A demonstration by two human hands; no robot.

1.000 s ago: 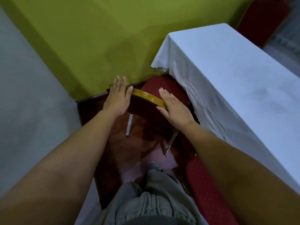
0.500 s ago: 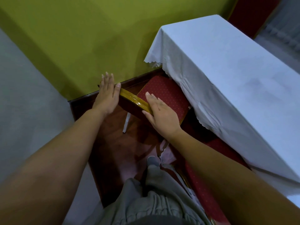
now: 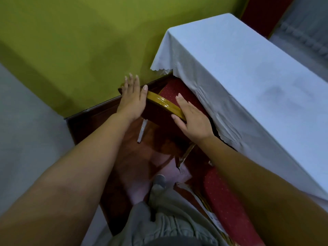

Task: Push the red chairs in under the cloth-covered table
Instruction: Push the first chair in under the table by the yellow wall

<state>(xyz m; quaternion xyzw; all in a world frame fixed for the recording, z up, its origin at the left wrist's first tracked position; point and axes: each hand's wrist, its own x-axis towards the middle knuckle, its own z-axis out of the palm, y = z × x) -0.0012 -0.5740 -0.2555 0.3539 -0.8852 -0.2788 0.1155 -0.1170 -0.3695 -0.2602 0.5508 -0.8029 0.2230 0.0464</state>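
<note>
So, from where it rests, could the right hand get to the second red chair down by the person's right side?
Probably yes. The right hand lies flat on the first chair's gold top rail, holding nothing, and the second red chair sits just below that forearm beside the white tablecloth, with nothing between.

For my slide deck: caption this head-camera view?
Both hands, left and right, press the red chair's gold backrest toward the white-clothed table.

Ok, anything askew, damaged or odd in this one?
Nothing clearly damaged. Both hands, left hand and right hand, rest flat on the red chair back; the white tablecloth bunches where the seat meets it.
</note>
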